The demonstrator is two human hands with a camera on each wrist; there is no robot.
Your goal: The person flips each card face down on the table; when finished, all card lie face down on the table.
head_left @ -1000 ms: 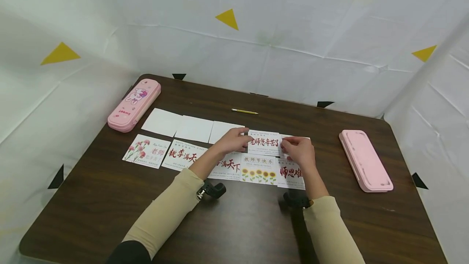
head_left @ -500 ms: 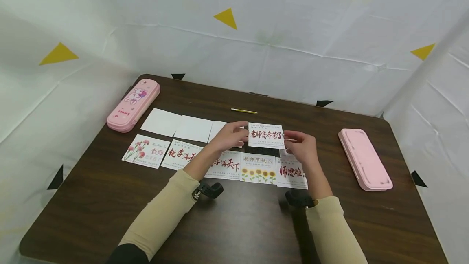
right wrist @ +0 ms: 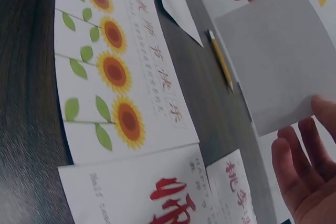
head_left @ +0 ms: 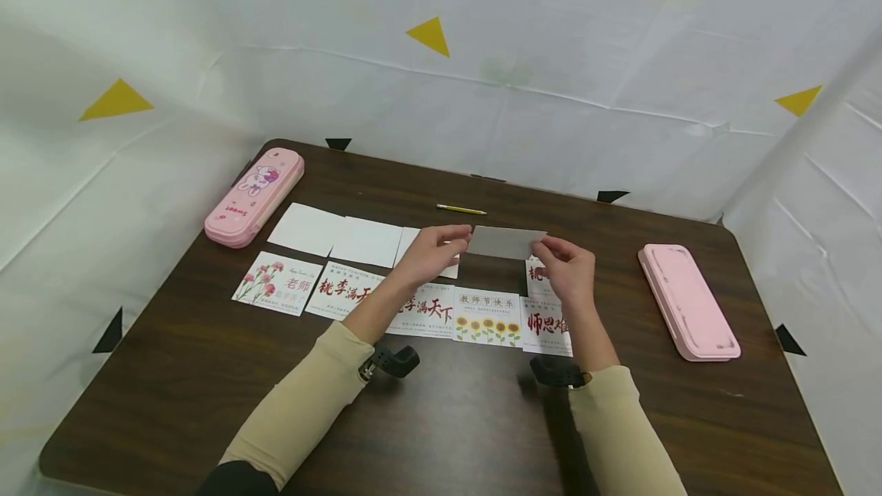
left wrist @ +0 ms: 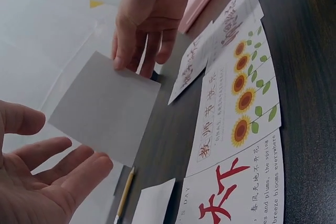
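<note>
Plain pale grey is all I see on the held card point(head_left: 506, 242), raised above the dark wood-grained table point(head_left: 468, 419) near the middle of my head frame. At its right end the right hand point(head_left: 570, 270) pinches it between thumb and fingers; at the other end the left hand point(head_left: 429, 255) is spread wide, and I cannot tell whether its fingers touch the edge. Just below centre I read 教师节快乐 over five flowers on the sunflower card point(head_left: 487, 318). To its right, the red-lettered card point(head_left: 546, 325) gives me 师恩难, the rest behind the arm. To its left, the next card point(head_left: 423, 316) ends in 天下, and my left wrist view picks out "the spring breeze blooms everywhere" there. Left of centre, the carnation card point(head_left: 276, 284) says 老师, with white cards point(head_left: 303, 228) above. In the upper left, the pink case point(head_left: 255, 197) reads "Sweet"; the yellow pencil point(head_left: 462, 210) lies above centre.
</note>
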